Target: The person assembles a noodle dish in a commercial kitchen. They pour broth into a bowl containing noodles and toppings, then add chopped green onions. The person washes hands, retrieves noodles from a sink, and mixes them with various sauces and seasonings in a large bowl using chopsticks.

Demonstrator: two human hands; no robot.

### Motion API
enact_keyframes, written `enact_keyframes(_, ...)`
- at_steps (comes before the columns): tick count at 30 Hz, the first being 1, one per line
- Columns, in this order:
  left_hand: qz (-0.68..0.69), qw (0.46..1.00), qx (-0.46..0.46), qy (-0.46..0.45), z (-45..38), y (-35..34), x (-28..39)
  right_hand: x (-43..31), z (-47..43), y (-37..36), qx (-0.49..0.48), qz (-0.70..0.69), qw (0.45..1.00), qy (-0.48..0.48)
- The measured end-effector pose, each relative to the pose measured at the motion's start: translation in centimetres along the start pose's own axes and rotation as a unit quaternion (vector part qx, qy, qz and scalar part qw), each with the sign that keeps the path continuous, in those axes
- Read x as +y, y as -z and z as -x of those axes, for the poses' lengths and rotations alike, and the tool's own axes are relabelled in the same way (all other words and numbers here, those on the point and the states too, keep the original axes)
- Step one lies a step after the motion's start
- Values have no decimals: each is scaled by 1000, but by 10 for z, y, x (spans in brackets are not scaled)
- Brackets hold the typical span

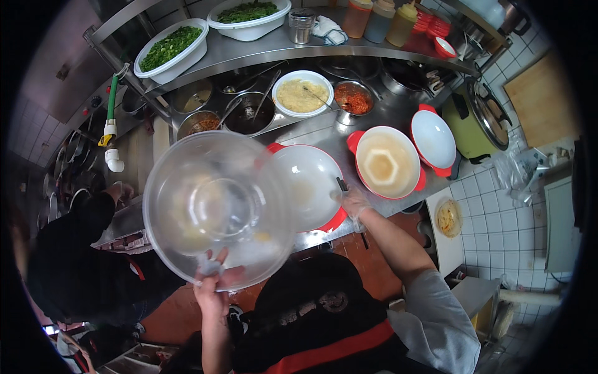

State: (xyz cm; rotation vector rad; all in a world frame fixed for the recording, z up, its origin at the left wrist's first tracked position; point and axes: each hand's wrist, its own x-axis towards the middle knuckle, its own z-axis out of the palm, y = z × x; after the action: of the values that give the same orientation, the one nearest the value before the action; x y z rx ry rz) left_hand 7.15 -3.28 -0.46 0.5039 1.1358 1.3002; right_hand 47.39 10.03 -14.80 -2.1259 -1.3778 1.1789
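Note:
My left hand [211,280] grips the lower rim of a large translucent plastic bowl [163,205], tilted and blurred, with a small yellow bit near its lower side. The bowl hides part of a red-and-white two-handled bowl [315,166], which has a little cloudy liquid at its bottom. At that bowl's right rim, my right hand [355,203], in a clear plastic glove, holds dark chopsticks [342,184]. To its right stands a matching red-and-white bowl [387,147] holding pale brown broth. A third such bowl [433,140] sits farther right and has nothing in it.
Behind are a white tub of minced garlic-like paste [301,93], a pot of chopped red chili [353,99] and a pot of dark sauce [252,114]. The shelf above bears chopped greens [173,49] and squeeze bottles [376,23]. A green lidded pot [460,121] stands right; a co-worker [88,262] is left.

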Motion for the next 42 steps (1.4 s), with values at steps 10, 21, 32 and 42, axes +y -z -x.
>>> enact_keyframes(10, -57, 979, -71, 180, -81, -82, -76, 2, 105, 75, 144, 33, 989, 8)
enact_keyframes(21, -251, 951, 15, 180, -95, -92, -117, 32, 107, 78, 34, -208, 974, -79)
enact_keyframes(32, -1, 951, 221, 217, -73, 73, -34, 46, 71, 98, -120, -130, 982, -68)
enact_keyframes(42, -46, 965, 190, 177, -109, 114, -24, 44, 107, 91, -35, -132, 987, -85)
